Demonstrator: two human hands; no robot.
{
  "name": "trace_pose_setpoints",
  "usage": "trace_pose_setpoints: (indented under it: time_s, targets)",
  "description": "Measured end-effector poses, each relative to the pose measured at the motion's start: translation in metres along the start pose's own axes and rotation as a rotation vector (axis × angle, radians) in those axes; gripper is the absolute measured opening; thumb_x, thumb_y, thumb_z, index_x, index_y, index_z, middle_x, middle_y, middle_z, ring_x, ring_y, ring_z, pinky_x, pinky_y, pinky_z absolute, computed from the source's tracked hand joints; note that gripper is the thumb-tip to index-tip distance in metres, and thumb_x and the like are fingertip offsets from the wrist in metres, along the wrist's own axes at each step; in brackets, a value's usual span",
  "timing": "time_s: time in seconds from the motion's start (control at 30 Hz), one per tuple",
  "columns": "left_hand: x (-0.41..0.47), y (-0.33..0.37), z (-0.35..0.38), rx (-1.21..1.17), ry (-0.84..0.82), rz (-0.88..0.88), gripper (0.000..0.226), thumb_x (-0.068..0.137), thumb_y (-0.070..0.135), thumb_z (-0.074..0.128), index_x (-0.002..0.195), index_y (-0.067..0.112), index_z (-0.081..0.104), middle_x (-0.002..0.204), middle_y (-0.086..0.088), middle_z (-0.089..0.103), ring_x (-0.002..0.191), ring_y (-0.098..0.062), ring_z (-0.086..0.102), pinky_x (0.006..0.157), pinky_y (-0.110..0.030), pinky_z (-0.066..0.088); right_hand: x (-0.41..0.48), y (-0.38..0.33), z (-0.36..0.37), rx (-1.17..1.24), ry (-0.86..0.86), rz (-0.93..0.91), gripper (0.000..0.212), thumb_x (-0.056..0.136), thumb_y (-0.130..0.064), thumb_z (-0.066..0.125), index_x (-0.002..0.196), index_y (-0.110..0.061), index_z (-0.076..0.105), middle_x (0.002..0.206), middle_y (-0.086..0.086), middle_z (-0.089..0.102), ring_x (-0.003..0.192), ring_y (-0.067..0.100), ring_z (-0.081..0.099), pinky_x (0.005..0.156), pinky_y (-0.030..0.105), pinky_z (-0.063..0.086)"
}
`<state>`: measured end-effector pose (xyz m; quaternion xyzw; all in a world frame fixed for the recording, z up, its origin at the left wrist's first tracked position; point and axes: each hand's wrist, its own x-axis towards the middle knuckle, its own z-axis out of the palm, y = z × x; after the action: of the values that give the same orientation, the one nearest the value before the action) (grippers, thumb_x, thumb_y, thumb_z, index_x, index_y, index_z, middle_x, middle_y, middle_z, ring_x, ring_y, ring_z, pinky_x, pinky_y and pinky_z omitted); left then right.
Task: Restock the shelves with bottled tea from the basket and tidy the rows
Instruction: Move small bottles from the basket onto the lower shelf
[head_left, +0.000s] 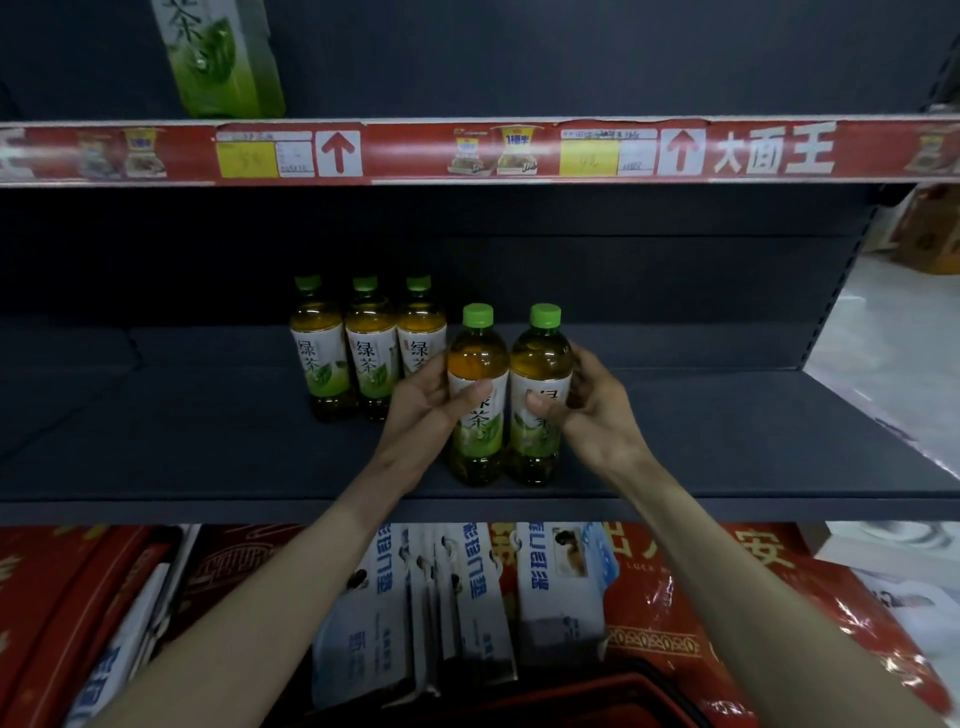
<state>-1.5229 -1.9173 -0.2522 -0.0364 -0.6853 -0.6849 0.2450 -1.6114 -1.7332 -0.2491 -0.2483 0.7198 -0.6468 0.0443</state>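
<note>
Two green-capped bottles of green tea stand side by side near the front of the dark middle shelf (208, 457). My left hand (426, 410) grips the left bottle (478, 364) around its label. My right hand (597, 410) grips the right bottle (540, 358) the same way. Behind them, to the left, a row of three matching bottles (368, 348) stands upright deeper on the shelf. The red rim of the basket (597, 686) shows at the bottom edge, its contents hidden.
A tea carton (223, 57) stands on the upper shelf above a red price strip (467, 150). Below the middle shelf lie red gift bags (701, 613) and white-blue packets (467, 597). The shelf upright (836, 291) bounds the right side, with floor beyond.
</note>
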Motion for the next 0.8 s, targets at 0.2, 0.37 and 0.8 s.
trace_pose_setpoints:
  time_s: [0.2, 0.37, 0.8]
  targets:
    - [-0.029, -0.029, -0.003, 0.446, 0.046, -0.181, 0.069, 0.077, 0.025, 0.093, 0.135, 0.030, 0.056, 0.131, 0.015, 0.066, 0.114, 0.010, 0.059, 0.093, -0.012, 0.049, -0.028, 0.032, 0.005, -0.314, -0.036, 0.167, 0.080, 0.078, -0.025, 0.091, 0.145, -0.018, 0.046, 0.131, -0.006, 0.064, 0.124, 0.015, 0.060, 0.102, 0.027, 0.048]
    - [-0.045, -0.050, -0.002, 0.572, 0.213, -0.238, 0.055, 0.072, 0.029, 0.096, 0.118, 0.021, 0.066, 0.098, 0.024, 0.064, 0.091, 0.012, 0.058, 0.069, 0.001, 0.044, -0.033, 0.046, 0.010, -0.371, 0.039, 0.161, 0.065, 0.080, -0.027, 0.089, 0.136, -0.014, 0.060, 0.127, -0.001, 0.071, 0.120, 0.016, 0.065, 0.097, 0.022, 0.049]
    - [0.006, -0.066, 0.000, 0.788, 0.271, -0.311, 0.057, 0.079, 0.047, 0.088, 0.129, 0.027, 0.069, 0.088, 0.014, 0.062, 0.094, -0.014, 0.064, 0.086, -0.035, 0.056, 0.019, 0.060, 0.011, -0.452, 0.069, 0.152, 0.063, 0.079, -0.031, 0.090, 0.132, -0.010, 0.064, 0.127, 0.007, 0.071, 0.120, 0.021, 0.065, 0.090, 0.019, 0.046]
